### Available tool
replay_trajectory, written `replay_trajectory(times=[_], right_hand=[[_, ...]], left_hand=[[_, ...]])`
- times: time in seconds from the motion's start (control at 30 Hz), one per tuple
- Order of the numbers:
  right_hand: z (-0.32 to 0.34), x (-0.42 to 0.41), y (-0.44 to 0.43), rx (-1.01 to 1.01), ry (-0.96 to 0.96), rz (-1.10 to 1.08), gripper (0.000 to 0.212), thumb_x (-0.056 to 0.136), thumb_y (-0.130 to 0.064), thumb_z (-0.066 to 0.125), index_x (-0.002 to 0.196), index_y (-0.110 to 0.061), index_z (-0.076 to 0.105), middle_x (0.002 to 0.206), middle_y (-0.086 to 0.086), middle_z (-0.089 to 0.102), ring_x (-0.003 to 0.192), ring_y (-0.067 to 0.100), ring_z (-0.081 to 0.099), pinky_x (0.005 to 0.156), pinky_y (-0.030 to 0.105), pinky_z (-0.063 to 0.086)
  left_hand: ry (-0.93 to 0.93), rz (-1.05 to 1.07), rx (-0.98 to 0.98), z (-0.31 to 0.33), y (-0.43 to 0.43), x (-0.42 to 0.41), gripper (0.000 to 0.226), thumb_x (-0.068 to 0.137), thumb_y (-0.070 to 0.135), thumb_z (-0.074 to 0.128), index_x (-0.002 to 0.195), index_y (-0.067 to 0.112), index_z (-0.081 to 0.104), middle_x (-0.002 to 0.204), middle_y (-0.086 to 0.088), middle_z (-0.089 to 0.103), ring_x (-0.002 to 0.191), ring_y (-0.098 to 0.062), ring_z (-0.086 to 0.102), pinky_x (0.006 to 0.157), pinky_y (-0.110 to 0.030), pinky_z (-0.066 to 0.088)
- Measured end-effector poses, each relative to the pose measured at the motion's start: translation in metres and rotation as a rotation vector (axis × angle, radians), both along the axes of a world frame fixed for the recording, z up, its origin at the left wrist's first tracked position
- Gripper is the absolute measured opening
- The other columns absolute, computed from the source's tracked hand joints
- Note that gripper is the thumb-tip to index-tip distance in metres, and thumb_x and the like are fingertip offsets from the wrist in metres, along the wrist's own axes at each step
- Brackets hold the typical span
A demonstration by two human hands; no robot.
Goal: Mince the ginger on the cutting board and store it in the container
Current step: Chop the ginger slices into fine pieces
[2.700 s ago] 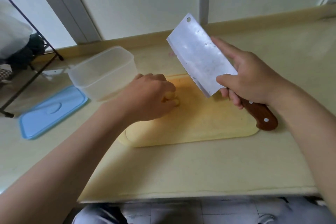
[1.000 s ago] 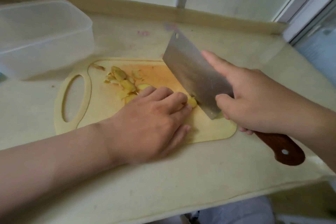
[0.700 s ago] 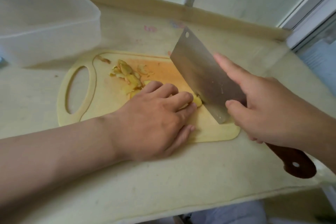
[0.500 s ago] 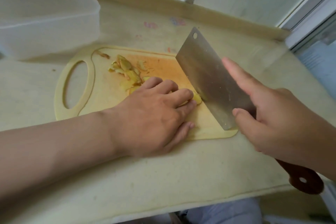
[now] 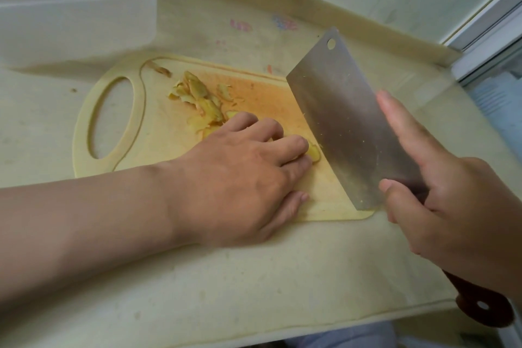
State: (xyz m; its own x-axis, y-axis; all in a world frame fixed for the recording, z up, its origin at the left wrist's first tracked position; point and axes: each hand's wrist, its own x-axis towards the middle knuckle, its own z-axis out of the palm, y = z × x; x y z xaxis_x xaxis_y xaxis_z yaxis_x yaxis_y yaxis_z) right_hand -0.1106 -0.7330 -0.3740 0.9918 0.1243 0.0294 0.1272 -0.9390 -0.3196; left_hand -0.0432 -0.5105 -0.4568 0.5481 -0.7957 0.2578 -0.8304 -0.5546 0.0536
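Yellow ginger stub [image 5: 313, 152] (firm, likely slippery) is being pinned at its rear by curled left hand [image 5: 240, 175]; rectangular steel cleaver [image 5: 347, 121] is being gripped by right hand [image 5: 452, 206].

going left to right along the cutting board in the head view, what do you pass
board handle → sliced ginger → ginger piece held by the left hand → cleaver → right hand
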Motion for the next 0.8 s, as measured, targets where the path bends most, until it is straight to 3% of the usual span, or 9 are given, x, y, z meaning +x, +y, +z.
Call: replay_trajectory(times=[0.27,0.43,0.53,0.6,0.67,0.8], right_hand=[[-0.001,0.003,-0.005,-0.052,-0.006,0.052,0.095,0.090,-0.012,0.053,0.151,-0.071,0.011,0.050,0.013,0.060,0.034,0.020,0.052,0.046,0.037,0.046],[0.008,0.019,0.007,-0.022,0.104,-0.013,0.091,0.091,-0.021,0.046,0.138,-0.085,0.002,0.053,0.018,0.059,0.035,0.027,0.050,0.043,0.042,0.050],[0.011,0.051,0.020,-0.076,0.167,0.043,0.092,0.093,-0.019,0.048,0.147,-0.076,-0.001,0.052,0.006,0.064,0.037,0.015,0.060,0.048,0.036,0.057],[0.008,0.062,0.027,-0.064,0.143,0.062,0.092,0.096,-0.013,0.048,0.155,-0.065,0.000,0.054,0.000,0.066,0.041,0.014,0.064,0.048,0.037,0.059],[0.001,0.054,0.026,-0.031,0.047,0.042,0.093,0.097,-0.011,0.050,0.158,-0.060,0.001,0.053,0.005,0.063,0.042,0.015,0.062,0.050,0.037,0.057],[-0.007,0.015,0.013,0.058,-0.081,0.003,0.093,0.095,-0.007,0.055,0.161,-0.055,0.010,0.053,0.014,0.055,0.038,0.023,0.049,0.041,0.034,0.041]], left_hand=[[0.000,0.000,0.002,-0.001,0.000,0.000,0.058,0.100,0.046,0.027,0.130,0.011,0.063,0.122,-0.003,0.061,0.107,-0.032,0.056,0.092,-0.050,0.044],[-0.018,0.001,0.006,-0.002,-0.001,0.000,0.059,0.099,0.046,0.028,0.128,0.010,0.064,0.121,-0.004,0.062,0.105,-0.033,0.057,0.091,-0.050,0.044],[-0.014,-0.002,0.010,0.000,-0.001,0.001,0.060,0.099,0.047,0.027,0.129,0.010,0.063,0.122,-0.003,0.062,0.104,-0.033,0.058,0.091,-0.049,0.044],[-0.011,-0.008,0.008,0.001,-0.001,0.000,0.060,0.099,0.047,0.026,0.131,0.011,0.062,0.122,-0.003,0.061,0.105,-0.033,0.057,0.090,-0.050,0.044],[-0.007,-0.003,0.017,0.001,0.000,-0.001,0.061,0.099,0.048,0.023,0.132,0.013,0.061,0.123,-0.002,0.061,0.107,-0.033,0.057,0.091,-0.050,0.043],[-0.007,0.005,0.020,0.001,0.001,-0.001,0.063,0.099,0.049,0.021,0.136,0.014,0.058,0.127,0.000,0.059,0.110,-0.031,0.056,0.093,-0.049,0.042]])
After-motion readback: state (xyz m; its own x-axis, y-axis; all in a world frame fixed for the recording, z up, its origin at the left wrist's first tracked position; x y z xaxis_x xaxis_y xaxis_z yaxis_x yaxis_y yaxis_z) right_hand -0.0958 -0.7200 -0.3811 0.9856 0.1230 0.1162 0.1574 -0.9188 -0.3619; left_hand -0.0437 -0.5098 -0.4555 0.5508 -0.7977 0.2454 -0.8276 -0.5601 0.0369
